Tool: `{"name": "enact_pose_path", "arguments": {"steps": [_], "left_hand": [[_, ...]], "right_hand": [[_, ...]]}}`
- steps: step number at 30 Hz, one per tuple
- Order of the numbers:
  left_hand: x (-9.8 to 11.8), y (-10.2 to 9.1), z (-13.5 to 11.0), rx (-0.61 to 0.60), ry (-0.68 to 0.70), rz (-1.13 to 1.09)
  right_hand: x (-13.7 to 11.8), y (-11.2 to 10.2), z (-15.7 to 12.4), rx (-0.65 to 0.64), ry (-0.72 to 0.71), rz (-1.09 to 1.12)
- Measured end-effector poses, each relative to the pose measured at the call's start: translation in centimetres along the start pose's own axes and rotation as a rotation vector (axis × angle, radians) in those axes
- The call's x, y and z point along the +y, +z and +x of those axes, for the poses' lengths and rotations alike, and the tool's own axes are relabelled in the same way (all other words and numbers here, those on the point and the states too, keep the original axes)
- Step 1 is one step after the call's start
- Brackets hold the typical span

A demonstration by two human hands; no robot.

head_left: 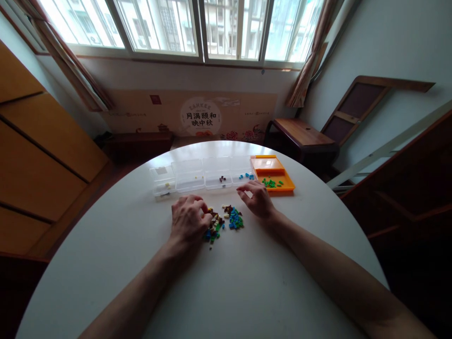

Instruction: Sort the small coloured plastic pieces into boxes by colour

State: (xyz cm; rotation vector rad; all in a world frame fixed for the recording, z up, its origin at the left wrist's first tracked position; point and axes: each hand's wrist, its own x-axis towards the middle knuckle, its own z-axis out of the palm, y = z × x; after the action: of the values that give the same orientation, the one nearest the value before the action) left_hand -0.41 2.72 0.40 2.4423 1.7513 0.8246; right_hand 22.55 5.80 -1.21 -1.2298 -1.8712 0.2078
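Note:
My left hand (189,219) is curled at the left side of a mixed pile of small building bricks (217,221) in brown, cream, green and blue. Its thumb and forefinger are drawn together at the pile; anything between them is hidden. A second small heap of bricks (234,219), mostly blue with some brown and green, lies just to the right. My right hand (259,201) is closed in a loose pinch in front of the clear box with blue bricks (246,176). What its fingertips hold, if anything, cannot be made out.
Clear plastic boxes (189,162) stand in a row across the white round table (226,292), with a few cream and brown bricks (222,179) in them. At the row's right end is an orange tray (288,181) with green bricks (271,183). A wooden chair (303,132) stands beyond.

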Motion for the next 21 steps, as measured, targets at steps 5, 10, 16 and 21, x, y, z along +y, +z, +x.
{"name": "enact_pose_path", "arguments": {"steps": [5,10,16,21], "left_hand": [[0.0,0.1,0.0,-0.052,0.053,-0.041],[-0.1,0.0,-0.1,-0.066,0.092,-0.085],[0.1,-0.2,-0.1,-0.078,0.077,-0.069],[0.1,-0.1,-0.1,-0.104,0.079,-0.065]], "right_hand": [[-0.5,0.2,-0.2,-0.031,-0.008,-0.003],[-1.5,0.6,-0.6,-0.073,-0.041,0.000],[-2.4,0.9,-0.9,-0.136,-0.076,0.007],[-2.4,0.9,-1.0,-0.152,-0.078,0.009]]}}
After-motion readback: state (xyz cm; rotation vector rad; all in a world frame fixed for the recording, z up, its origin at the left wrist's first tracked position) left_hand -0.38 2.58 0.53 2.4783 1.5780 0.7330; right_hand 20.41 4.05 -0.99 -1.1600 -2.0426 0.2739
